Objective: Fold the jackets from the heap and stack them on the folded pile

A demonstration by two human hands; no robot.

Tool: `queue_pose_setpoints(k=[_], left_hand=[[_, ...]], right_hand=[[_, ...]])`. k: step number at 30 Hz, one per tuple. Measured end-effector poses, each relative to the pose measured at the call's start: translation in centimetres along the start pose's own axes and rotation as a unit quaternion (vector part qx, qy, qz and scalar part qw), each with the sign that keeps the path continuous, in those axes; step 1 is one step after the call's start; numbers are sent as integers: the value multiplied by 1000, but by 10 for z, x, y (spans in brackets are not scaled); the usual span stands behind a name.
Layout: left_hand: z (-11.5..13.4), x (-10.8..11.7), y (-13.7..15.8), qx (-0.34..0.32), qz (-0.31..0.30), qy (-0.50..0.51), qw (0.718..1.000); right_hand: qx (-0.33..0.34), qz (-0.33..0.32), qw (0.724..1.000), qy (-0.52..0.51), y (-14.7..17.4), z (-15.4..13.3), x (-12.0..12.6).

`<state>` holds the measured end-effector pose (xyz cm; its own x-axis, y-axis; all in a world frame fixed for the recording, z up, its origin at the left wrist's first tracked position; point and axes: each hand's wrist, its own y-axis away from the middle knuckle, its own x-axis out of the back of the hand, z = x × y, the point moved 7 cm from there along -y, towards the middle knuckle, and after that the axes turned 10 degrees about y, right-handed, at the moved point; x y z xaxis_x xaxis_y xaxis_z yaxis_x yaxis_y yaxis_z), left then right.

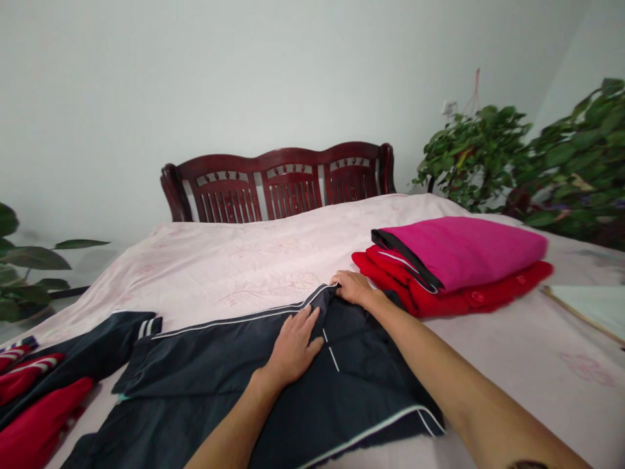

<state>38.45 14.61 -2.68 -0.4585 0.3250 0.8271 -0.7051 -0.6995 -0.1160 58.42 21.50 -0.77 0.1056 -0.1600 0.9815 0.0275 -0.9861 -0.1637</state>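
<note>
A pair of dark navy track pants (219, 352) with white piping lies spread across the bed, its legs pointing left. My left hand (293, 345) rests flat on the fabric near the middle, fingers apart. At the far edge of the pants, my right hand (352, 287) pinches a bunched bit of cloth beside the white piping. Its fingertips are partly hidden in the folds. The cloth wrinkles between both hands, and the near edge with its piping lies at the lower right.
To the right sits a folded stack, a magenta garment (469, 251) over a red buttoned one (488, 299). Navy-and-red clothing (43, 417) lies at left. A pale flat item (590, 306) is far right. Behind stand a carved wooden backrest (288, 182) and plants (481, 156).
</note>
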Motion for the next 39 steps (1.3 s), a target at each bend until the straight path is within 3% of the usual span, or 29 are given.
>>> queue_pose_setpoints(k=[6,12,18,24,27,31,35,39], left_hand=[[1,-9,-1,3,-13,-89,996],[-2,0,-8,6,27,-51,998],[-7,2,-16,19,57,-73,995],[0,-11,-9,-32,35,-166,985],[1,-14,-8,-36,32,-186,981],[2,-15,-9,-32,34,-188,981],[3,-15,-7,-34,35,-185,982],[2,-15,-2,-39,23,-171,984]], right_hand=[[-57,-27,996,-64,-4,19,-9],[-19,-24,988,-149,-10,23,-16],[-8,-51,990,-128,-9,34,-23],[-12,-49,993,-104,-3,37,-19],[-25,-42,994,-96,-4,29,-7],[-7,27,995,-91,2,-3,15],[53,14,994,-93,26,-31,1],[34,11,993,-110,33,-13,-14]])
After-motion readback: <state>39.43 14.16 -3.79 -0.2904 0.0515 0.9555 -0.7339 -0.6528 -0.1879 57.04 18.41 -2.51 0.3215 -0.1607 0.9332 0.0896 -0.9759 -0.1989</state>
